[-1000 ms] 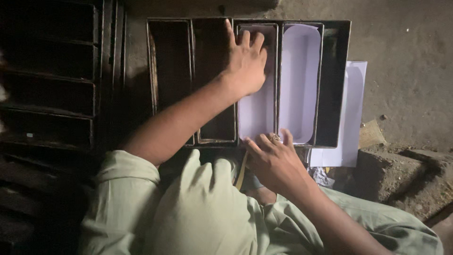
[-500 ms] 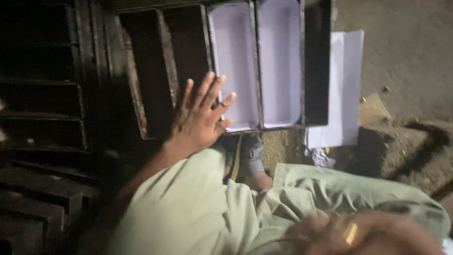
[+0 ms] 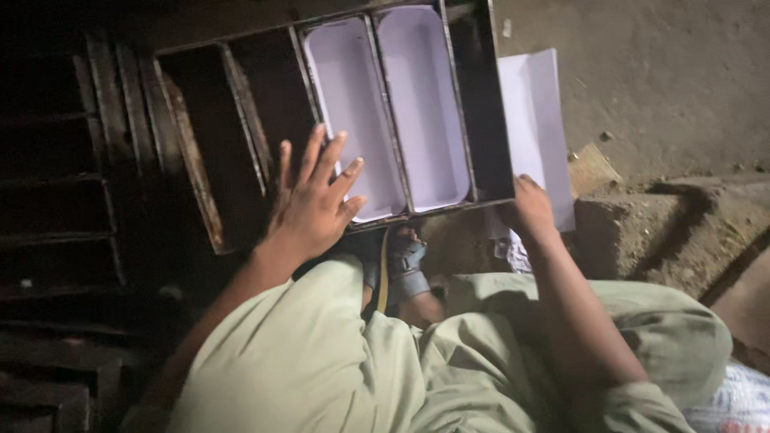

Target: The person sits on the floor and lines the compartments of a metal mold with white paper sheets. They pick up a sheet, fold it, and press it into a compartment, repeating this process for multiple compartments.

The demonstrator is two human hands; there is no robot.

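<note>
Pan set (image 3: pixel 481 104): four-slot dark metal tray on floor, looks heavy, rigid; best held at outer rims. Left hand (image 3: pixel 313 204) flat, fingers spread, on its near edge. Paper (image 3: pixel 533 128) thin, floppy, beside tray; right hand (image 3: pixel 529 210) at its lower edge, grip unclear.

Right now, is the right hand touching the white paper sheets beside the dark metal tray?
Touching: the head view shows the right hand resting on the white paper sheets' lower edge.

A rough grey concrete floor (image 3: pixel 666 88) fills the upper right of the frame. Dark metal racks (image 3: pixel 72 184) stand in deep shadow along the left. A raised concrete ledge (image 3: pixel 642 232) crosses the right side.
</note>
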